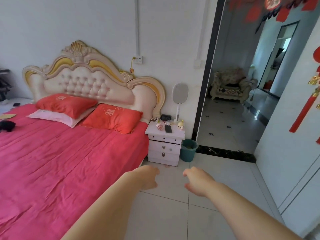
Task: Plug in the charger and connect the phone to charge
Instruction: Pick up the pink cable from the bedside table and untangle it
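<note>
Both bare arms are reaching forward over the tiled floor [216, 170] at the foot-side corner of the bed [69, 153], and neither is touching anything. The left hand [149, 177] is hanging palm down with its fingers loosely curled, its grip slack and holding nothing. The right hand [197, 181] is hanging just beside it, its fingers also drooping, its grip likewise relaxed and carrying nothing. The phone [168, 129] is lying flat, screen dark, on top of the white bedside table [164, 148], well apart from both hands, among small bottles and packets too small to make out. An electric mosquito swatter [180, 91] is standing upright at the back of that table against the wall. On the wall above the cream and gold headboard [83, 80], a white wall socket [138, 60] is carrying a yellow cable [132, 64] plugged into its left end; the cable is dropping down into a small knotted bundle and trailing onto the headboard's top edge. A green bin [188, 150] is sitting on the floor just beside the table. Two red pillows [112, 117] are resting on the pink sheet.
</note>
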The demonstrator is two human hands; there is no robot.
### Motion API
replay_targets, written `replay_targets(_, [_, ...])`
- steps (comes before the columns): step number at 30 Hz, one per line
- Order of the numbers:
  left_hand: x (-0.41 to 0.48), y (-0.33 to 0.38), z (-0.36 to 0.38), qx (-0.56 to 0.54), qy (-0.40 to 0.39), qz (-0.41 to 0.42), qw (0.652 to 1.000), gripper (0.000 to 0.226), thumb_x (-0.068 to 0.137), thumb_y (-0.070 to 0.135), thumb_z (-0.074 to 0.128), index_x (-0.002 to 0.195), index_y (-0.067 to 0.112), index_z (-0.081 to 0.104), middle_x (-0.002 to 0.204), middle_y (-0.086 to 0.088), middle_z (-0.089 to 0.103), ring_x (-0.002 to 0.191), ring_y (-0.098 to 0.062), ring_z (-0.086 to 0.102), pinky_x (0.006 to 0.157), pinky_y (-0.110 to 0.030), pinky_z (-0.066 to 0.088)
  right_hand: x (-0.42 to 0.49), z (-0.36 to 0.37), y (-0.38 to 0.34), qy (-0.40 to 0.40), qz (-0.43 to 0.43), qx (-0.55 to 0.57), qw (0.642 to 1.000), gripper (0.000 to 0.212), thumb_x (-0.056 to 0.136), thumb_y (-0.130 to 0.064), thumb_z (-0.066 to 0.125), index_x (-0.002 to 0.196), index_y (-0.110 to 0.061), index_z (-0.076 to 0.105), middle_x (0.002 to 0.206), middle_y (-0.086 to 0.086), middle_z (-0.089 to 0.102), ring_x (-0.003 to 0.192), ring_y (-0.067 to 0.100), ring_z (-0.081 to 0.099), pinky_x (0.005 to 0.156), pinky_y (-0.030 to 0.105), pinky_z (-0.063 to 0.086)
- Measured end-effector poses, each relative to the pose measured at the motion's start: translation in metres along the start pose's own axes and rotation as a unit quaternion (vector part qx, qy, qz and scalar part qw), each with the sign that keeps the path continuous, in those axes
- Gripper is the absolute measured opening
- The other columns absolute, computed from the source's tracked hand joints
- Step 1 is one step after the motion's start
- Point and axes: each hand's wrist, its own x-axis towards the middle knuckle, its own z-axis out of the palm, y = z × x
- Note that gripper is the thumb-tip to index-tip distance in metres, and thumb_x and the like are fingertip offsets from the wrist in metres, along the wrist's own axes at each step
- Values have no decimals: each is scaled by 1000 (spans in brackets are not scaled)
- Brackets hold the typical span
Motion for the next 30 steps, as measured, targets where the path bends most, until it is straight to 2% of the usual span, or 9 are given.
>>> replay_targets(2, [36,-7,-8,-1,-10,-2,1000,51,89,20,46,137,13,32,132,-12,48,117,-30,48,79,-30,39,38,-3,10,-2,3,8,1000,31,88,-18,51,118,-13,53,124,10,52,109,28,53,87,36,46])
replay_targets(6, [112,-22,-29,9,-10,-4,1000,54,89,20,47,140,15,30,140,-11,42,125,-29,43,95,-36,40,120,-10,32,-4,-4,13,1000,36,88,-15,49,124,-16,51,127,9,51,111,28,53,89,35,45])
replay_targets(9, [170,-30,-50,5,-9,-14,1000,54,90,23,48,141,17,29,144,-10,38,129,-28,39,102,-37,37,184,-19,52,-9,-12,39,999,41,87,-10,45,127,-18,49,127,7,51,110,26,53,83,31,45])
replay_targets(12, [226,-33,-78,6,-21,-26,999,53,90,24,49,140,16,32,142,-10,40,127,-28,42,101,-37,38,239,-39,71,-20,-18,46,999,34,86,-8,45,117,-17,55,118,7,55,100,24,56,74,28,44])
replay_targets(17, [319,-38,-117,-14,-8,-33,999,54,89,21,50,139,18,32,140,-10,43,124,-28,45,99,-36,40,333,-67,103,-28,-31,50,998,19,88,-16,49,105,-14,57,107,6,58,87,19,54,70,27,43])
replay_targets(20, [367,-47,-131,-12,-26,-38,999,55,88,23,51,139,19,31,139,-10,44,123,-29,45,99,-37,40,383,-73,115,-43,-27,56,997,21,86,-16,51,106,-15,58,107,5,59,90,19,56,74,27,48])
replay_targets(24, [438,-72,-152,-18,-25,-33,999,55,88,26,52,139,18,32,139,-10,44,124,-28,45,98,-36,40,459,-83,127,-43,-23,64,997,11,84,-13,53,93,-17,57,101,4,59,88,19,57,72,27,48])
replay_targets(27, [497,-93,-165,-20,-31,-24,999,56,88,24,52,140,17,31,141,-10,42,126,-28,43,102,-37,38,518,-90,133,-43,-6,61,997,16,85,-16,53,99,-15,60,105,5,59,92,20,57,80,29,50])
replay_targets(30, [558,-115,-186,-43,-33,-8,999,55,88,21,51,139,18,31,140,-11,44,124,-28,45,102,-38,40,579,-98,135,-46,12,68,997,21,85,-18,53,105,-17,59,110,5,58,95,20,58,80,28,49])
